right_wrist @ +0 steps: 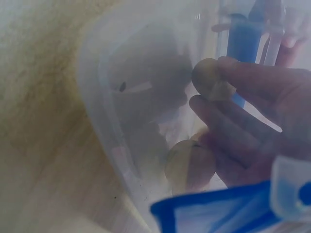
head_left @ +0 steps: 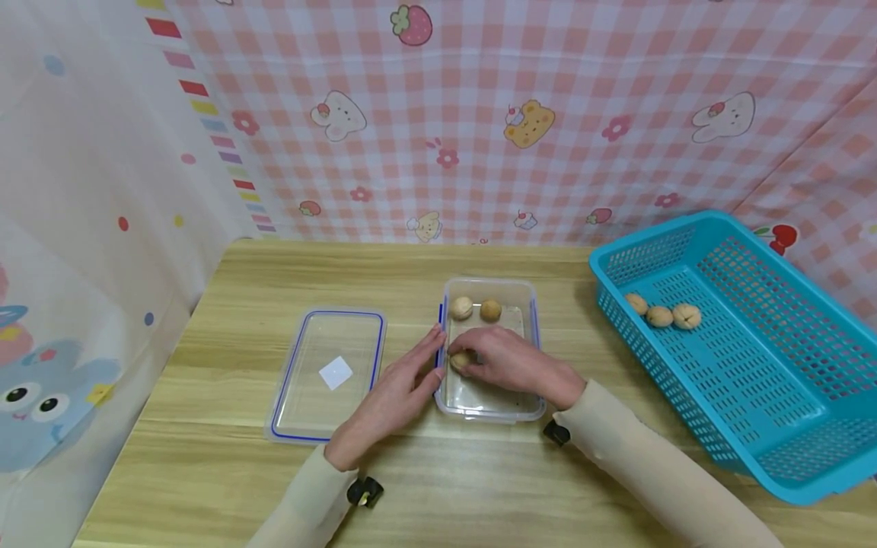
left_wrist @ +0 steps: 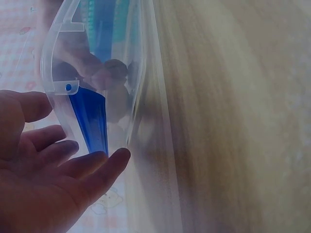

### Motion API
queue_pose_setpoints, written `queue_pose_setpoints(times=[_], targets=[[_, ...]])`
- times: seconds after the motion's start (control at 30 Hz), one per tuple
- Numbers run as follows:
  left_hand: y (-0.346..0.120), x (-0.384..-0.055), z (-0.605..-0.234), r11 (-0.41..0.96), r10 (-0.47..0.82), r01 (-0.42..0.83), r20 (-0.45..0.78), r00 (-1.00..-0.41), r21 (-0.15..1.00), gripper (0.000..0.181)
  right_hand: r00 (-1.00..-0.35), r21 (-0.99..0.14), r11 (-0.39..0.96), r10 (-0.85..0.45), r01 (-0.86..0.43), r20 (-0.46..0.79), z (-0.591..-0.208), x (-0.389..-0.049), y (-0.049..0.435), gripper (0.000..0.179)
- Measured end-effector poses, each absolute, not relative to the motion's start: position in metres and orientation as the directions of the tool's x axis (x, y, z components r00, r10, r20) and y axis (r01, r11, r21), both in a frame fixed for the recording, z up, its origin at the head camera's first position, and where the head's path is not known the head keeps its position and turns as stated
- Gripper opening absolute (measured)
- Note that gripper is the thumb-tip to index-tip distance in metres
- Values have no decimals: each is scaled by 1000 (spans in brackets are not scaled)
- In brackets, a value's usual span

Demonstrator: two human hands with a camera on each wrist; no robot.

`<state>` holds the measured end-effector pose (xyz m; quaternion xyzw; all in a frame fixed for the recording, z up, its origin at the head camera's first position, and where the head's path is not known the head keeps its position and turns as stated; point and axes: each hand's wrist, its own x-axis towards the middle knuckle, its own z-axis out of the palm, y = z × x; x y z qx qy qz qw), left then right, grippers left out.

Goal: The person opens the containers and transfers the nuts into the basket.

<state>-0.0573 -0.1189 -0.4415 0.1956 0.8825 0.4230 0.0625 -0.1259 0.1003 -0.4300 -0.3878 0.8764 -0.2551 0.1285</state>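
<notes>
A clear plastic container [head_left: 493,403] with blue side latches stands uncovered on the table. My right hand [head_left: 510,359] reaches inside it and pinches a walnut [right_wrist: 206,80] between thumb and fingers, near the left wall. Behind that hand, a pale walnut [head_left: 462,307] and a browner walnut [head_left: 489,310] lie at the container's far end. My left hand [head_left: 397,392] rests against the outside of the left wall, its fingers loosely extended beside the hanging blue latch [left_wrist: 92,119].
Left of the container, its clear lid [head_left: 311,411] with a blue seal lies flat, bearing a white square [head_left: 336,373]. At right stands a turquoise basket [head_left: 774,373] with three walnuts [head_left: 659,317] at its left end. A checked cloth [head_left: 479,183] hangs behind the table.
</notes>
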Motion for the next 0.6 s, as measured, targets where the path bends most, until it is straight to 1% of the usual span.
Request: queue_pose_setpoints(times=[0.37,0.6], targets=[[-119,-57,-440,565,399,297,61,-915,770,56,-665,-548,539,-746,-639,42,-428,-124,103,30],[-119,-57,-440,562,401,302,66,-914,770,55,-679,-574,536,-733,-618,47,-423,-122,105,30]])
